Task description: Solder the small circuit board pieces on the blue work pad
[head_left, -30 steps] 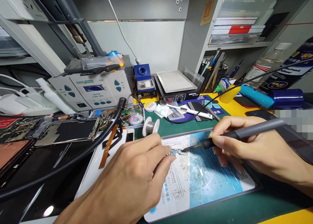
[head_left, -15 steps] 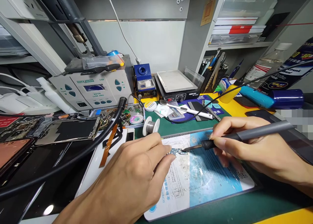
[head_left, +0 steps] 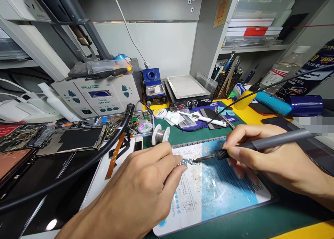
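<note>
The head view has the left hand (head_left: 150, 181) nearest, its thumb and fingers pinching one end of a small circuit board (head_left: 188, 161). The right hand (head_left: 271, 167) grasps a soldering iron (head_left: 271, 140) like a pen, its fingers wrapped about the dark grip. The board is between the two hands, over a blue-and-white sheet (head_left: 221, 195); whether it lies flat there cannot be told. It should handle as a light, stiff and fragile piece, easily nudged by the iron and perhaps a little slick against bare skin. The best hold is probably by the edges at the end away from the iron's slim tip (head_left: 206, 158), about where the left fingers have it, clear of the small parts and of likely heat. In looks it is a narrow bluish strip, speckled with pale, metallic-looking spots and uneven in outline; the left fingers hide part of it. The tip meets, or very nearly meets, its visible portion.

Beyond the sheet, a white spool of solder (head_left: 160, 134) sits on a green mat (head_left: 242, 220) spread over the yellow counter (head_left: 313, 230). Past it lies a white brush (head_left: 214, 121). At the back stand a grey hot-air station (head_left: 100, 96), a small blue iron stand (head_left: 151, 75) and a flat heating plate (head_left: 189, 87).
</note>
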Demonstrator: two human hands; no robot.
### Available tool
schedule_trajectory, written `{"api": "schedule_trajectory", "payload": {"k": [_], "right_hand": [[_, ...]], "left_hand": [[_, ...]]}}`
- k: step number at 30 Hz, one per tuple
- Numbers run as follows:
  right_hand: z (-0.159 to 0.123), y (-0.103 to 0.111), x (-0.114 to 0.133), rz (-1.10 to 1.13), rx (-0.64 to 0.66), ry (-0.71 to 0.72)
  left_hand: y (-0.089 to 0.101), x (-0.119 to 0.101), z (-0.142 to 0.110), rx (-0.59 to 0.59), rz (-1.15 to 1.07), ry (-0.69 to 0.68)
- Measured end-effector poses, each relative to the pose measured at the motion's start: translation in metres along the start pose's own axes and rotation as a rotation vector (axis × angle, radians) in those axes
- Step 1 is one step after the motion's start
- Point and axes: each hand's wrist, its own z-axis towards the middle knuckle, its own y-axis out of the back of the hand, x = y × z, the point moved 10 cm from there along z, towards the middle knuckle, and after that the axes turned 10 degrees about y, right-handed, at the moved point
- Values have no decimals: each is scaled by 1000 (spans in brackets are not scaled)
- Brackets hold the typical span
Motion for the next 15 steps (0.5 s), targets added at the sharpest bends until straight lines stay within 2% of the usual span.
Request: {"api": "schedule_trajectory", "payload": {"k": [15], "right_hand": [[-1, 1, -3, 20, 1, 8]], "left_hand": [[-1, 4, -2, -15, -6, 24]]}}
